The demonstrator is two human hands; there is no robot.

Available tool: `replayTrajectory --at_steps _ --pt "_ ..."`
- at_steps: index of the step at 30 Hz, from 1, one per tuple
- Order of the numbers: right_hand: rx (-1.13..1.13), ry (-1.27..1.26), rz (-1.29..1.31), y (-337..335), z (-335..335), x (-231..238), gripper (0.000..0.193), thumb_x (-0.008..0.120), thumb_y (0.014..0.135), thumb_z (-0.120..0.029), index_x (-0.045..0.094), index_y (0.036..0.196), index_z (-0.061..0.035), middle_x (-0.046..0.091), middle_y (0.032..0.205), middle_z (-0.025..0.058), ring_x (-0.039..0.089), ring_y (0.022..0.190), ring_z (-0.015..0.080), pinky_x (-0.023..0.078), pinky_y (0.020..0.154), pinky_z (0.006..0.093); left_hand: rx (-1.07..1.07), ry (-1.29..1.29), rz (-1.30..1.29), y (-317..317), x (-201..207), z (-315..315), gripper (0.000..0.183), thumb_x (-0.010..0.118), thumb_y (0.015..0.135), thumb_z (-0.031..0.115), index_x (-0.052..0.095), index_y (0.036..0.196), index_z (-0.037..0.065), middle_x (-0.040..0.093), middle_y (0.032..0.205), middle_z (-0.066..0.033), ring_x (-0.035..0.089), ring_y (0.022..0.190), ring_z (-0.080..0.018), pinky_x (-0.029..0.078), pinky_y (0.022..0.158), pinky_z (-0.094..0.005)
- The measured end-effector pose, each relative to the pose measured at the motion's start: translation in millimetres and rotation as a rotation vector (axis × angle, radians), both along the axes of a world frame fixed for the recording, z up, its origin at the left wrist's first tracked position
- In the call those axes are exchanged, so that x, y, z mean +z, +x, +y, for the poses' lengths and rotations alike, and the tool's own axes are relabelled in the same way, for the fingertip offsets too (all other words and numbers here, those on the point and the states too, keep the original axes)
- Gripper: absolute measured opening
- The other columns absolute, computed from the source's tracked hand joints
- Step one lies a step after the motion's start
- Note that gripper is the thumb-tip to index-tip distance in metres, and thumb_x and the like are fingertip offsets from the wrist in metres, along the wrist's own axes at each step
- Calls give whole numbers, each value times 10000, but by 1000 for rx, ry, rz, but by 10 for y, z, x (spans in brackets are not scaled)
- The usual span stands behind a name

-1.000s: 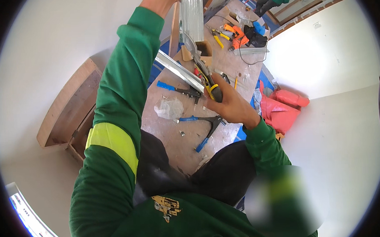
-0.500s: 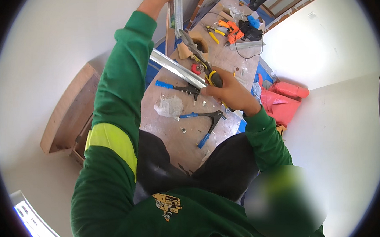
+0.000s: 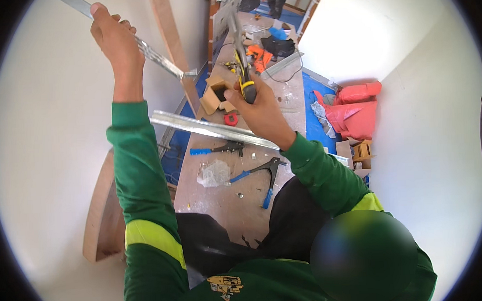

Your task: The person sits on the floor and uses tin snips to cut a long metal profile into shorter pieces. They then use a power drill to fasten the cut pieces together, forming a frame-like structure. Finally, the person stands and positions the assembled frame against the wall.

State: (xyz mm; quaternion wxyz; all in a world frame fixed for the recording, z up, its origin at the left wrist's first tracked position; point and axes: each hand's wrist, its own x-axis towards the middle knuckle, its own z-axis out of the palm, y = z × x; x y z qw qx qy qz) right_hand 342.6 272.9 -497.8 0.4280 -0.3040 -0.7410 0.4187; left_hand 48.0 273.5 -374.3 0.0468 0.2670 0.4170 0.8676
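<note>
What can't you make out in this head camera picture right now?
All in the head view:
Metal strip in the left hand: far end cut off by the upper edge.
Snips in the right hand: handles partly hidden by that hand.
Metal rail: where it ends on the right is hidden by the right sleeve.
Cardboard box: inside too dark.

No words, numbers or brand names could be read. The one clear sign was a pictorial emblem (image 3: 225, 285), yellow with dark outlines, printed on the chest of the wearer's green sweatshirt (image 3: 268, 273). Any markings on the yellow-and-black snips (image 3: 241, 57) in the right hand (image 3: 266, 109) were too small to make out.
</note>
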Motion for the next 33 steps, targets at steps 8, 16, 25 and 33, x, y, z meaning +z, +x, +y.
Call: replayTrajectory --at_steps 8,16,25,33 --pt "-51 -78 303 -67 75 234 250 783 1052 -154 618 1181 -17 650 986 8 602 874 78 519 777 278 -200 104 149 972 154 -156 796 548 1122 652 470 1472 -58 450 1096 -61 504 869 -128 466 749 -308" --pt "72 -211 360 7 54 138 281 775 1064 -148 593 1246 -36 648 1046 26 635 947 105 543 829 297 -187 87 111 1067 203 -183 823 542 1110 718 483 1422 -41 438 1044 -32 477 854 -116 449 732 -289" --pt "237 -366 492 -124 -66 419 272 754 1108 -245 594 1234 -63 661 986 22 671 902 135 572 807 316 -249 249 -59 760 371 -346 821 496 1116 742 464 1489 11 444 1052 -22 464 831 -115 439 708 -286" --pt "78 64 290 -510 -58 619 362 797 1020 -216 572 1239 -35 655 1017 35 637 900 128 531 807 317 10 384 -119 353 552 -679 658 443 1138 712 469 1331 83 430 1018 -37 432 827 -158 437 749 -319"
